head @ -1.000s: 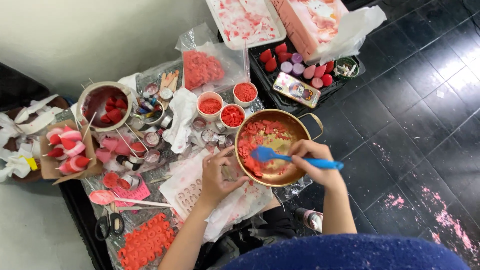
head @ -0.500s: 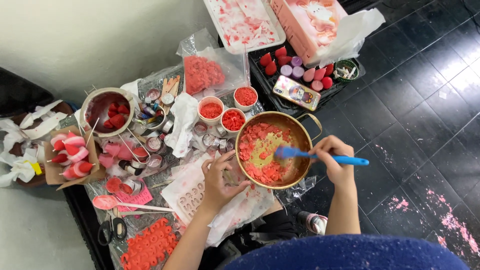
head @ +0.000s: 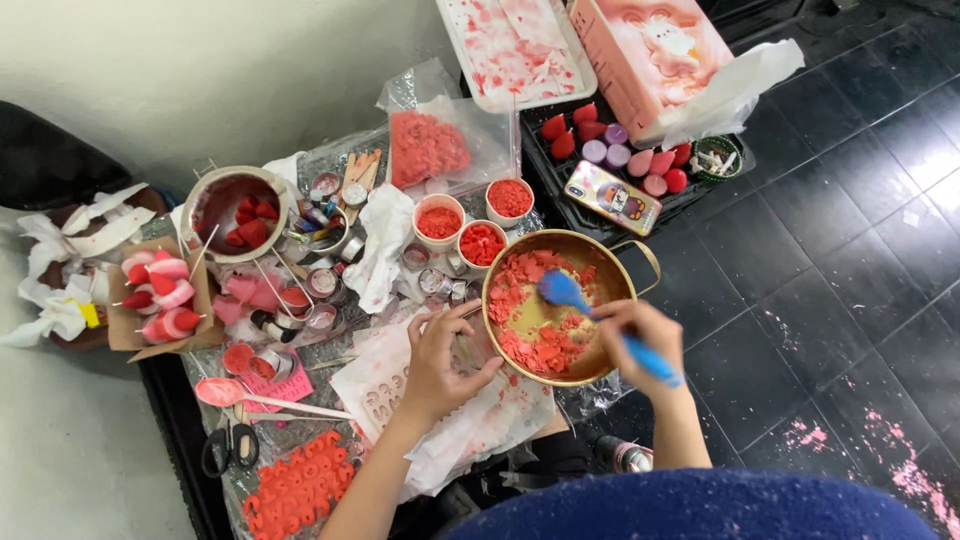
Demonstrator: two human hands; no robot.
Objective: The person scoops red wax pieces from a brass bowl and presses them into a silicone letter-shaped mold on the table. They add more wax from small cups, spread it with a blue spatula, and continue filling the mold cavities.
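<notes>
A brass-coloured pan (head: 600,262) with two loop handles holds red wax flakes (head: 525,322) piled along its left and lower sides. My right hand (head: 636,335) grips a blue spatula (head: 572,297) whose blade sits among the flakes near the pan's middle. My left hand (head: 440,352) rests with spread fingers on white paper (head: 480,420), touching the pan's left rim.
Three small white cups of red flakes (head: 439,222) stand behind the pan. A metal pot with red pieces (head: 238,210), a cardboard tray of candles (head: 160,292), scissors (head: 225,447), a red letter mould (head: 298,488), a phone (head: 612,197), a pink box (head: 650,50) and a black tray (head: 560,180) surround it.
The spatula blade has swung from the pan's lower left to its middle, pushing flakes aside. My right hand has turned so the handle points down right. My left hand stays at the rim.
</notes>
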